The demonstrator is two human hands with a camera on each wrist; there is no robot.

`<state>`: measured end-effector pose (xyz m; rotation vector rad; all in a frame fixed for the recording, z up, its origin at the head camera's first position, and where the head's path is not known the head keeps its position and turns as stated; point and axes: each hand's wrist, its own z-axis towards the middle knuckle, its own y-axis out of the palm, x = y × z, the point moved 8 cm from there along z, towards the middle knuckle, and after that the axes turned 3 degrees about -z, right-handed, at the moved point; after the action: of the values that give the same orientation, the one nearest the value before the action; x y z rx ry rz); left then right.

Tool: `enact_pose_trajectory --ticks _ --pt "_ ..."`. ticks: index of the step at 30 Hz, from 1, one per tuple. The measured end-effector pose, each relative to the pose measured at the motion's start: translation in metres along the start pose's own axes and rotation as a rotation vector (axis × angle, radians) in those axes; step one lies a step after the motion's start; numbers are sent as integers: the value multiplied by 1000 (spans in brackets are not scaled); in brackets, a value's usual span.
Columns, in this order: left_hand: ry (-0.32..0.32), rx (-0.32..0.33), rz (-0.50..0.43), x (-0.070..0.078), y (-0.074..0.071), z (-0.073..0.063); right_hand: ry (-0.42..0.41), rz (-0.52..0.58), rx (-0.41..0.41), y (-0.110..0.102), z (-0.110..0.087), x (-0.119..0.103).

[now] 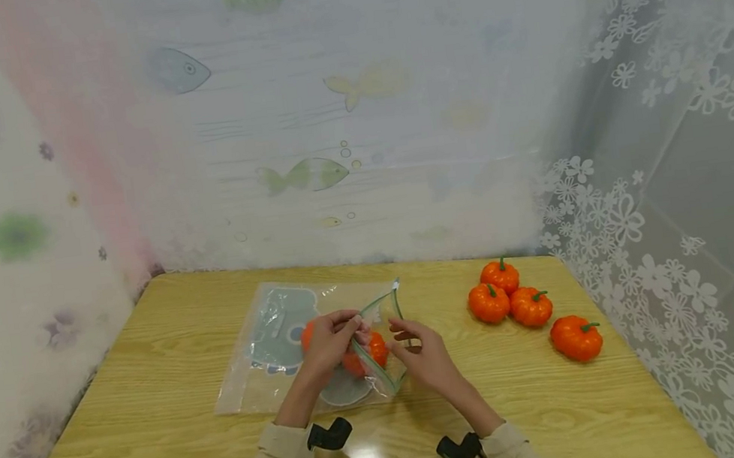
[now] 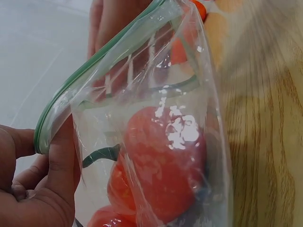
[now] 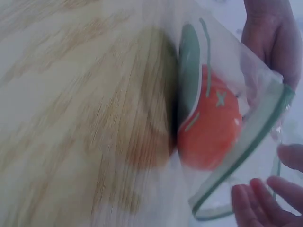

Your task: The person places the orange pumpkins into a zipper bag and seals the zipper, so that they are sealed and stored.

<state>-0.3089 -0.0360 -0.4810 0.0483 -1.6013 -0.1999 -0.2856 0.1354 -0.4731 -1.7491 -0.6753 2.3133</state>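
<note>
A clear zip bag with a green seal and a grey-blue printed figure lies on the table, its mouth gaping to the right. My left hand pinches the bag's green rim between thumb and fingers, as the left wrist view shows too. Inside the bag are small orange pumpkins, partly hidden by the hand and the print; one has a dark green stem. At the open mouth is my right hand, fingers loosely bent with nothing between them. In the right wrist view its fingertips are close to the green seal.
Several orange pumpkins with green stems stand on the right of the wooden table: a cluster towards the back and a single pumpkin nearer the right edge. A patterned curtain hangs behind the table.
</note>
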Motion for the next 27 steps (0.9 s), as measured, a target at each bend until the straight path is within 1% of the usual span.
enact_pose_trajectory --ticks 3,5,10,13,16,21,24,27 --pt "4 -1 -19 0 1 -1 -15 63 110 -20 -2 4" --pt "0 5 -29 0 0 -1 -21 87 174 -35 -5 11" --pt "-10 35 -22 -1 -2 -1 4 91 299 -72 -13 30" --pt "-8 48 -8 -1 -3 -1 26 67 353 -96 -21 32" --pt "-13 51 -11 -3 -4 0 50 23 406 -122 -32 27" --pt "-7 25 -42 -3 -3 1 79 -61 513 -164 -46 28" --pt "-1 4 -60 -3 -2 1 78 -98 603 -189 -54 38" --pt "8 -10 -70 -2 -1 1 52 -138 694 -212 -62 58"
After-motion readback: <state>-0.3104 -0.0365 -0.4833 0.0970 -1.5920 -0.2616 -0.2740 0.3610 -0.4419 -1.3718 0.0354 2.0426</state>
